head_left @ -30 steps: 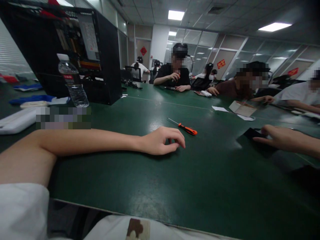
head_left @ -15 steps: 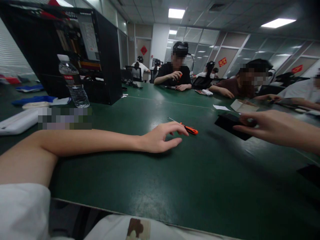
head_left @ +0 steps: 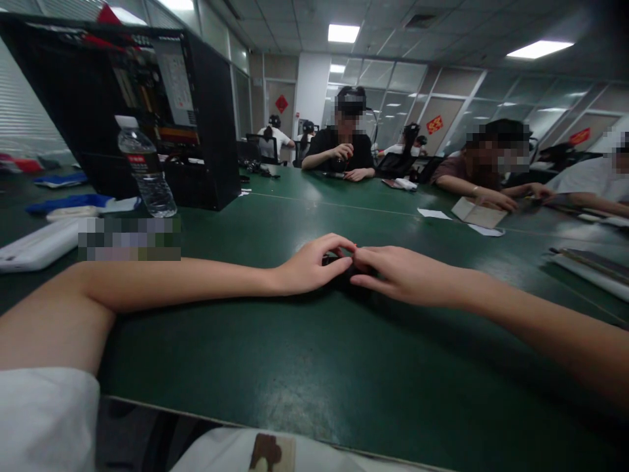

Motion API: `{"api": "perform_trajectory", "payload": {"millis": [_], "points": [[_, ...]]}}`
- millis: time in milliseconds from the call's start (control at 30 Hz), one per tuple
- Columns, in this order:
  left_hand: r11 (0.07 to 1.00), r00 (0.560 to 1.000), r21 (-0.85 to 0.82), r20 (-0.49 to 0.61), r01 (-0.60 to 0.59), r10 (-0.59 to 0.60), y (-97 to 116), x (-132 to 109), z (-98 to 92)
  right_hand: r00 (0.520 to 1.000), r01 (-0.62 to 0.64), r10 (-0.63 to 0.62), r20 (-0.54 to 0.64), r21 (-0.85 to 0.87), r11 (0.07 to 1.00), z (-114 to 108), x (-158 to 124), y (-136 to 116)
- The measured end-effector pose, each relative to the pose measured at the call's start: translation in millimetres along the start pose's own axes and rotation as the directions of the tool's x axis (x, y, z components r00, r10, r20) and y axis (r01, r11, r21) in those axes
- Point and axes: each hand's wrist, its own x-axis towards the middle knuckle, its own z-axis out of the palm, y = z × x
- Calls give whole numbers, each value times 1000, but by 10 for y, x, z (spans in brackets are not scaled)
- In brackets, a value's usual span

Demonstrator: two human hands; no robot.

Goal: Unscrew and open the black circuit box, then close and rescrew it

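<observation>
A black object [head_left: 340,275] sits low on the green table [head_left: 295,367], mostly hidden between and under my two hands. My left hand [head_left: 314,265] curls over its left side, thumb and fingers around it. From the right, my right hand [head_left: 398,274] holds the same object with bent fingers, its fingertips meeting those of my left hand. The screwdriver is hidden behind the hands; only a speck of orange-red shows above the fingertips.
An open black computer case [head_left: 211,124] and a water bottle [head_left: 146,170] stand at the left, near a white device [head_left: 42,246]. Several people sit across the table. A cardboard box [head_left: 476,213] and a dark flat item [head_left: 594,269] lie at the right.
My right hand has moved left with the black object and brought it to my left hand. The screwdriver is now covered. A person at the right has reached toward the cardboard box.
</observation>
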Motion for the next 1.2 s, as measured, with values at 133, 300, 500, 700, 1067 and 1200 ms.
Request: {"api": "perform_trajectory", "payload": {"millis": [133,300,500,700,1067,1200], "points": [[987,984,73,91,144,-151,-30,27,4,969,-247,243,-44,-153,957,-96,-278,398],[972,964,87,138,218,-228,21,39,-33,893,-413,441,88,-227,882,-4,-604,934],[969,959,73,145,237,-245,22,55,-58,911,-341,362,195,-136,930,49,-479,925],[968,964,104,115,229,-241,-72,98,-93,940,-334,341,7,-178,925,205,-283,1020],[970,967,125,118,210,-224,-70,94,-100,989,-19,41,-139,162,987,637,-197,699],[975,968,124,150,185,-203,-63,84,-104,996,28,-17,-85,134,991,530,-224,570]]}}
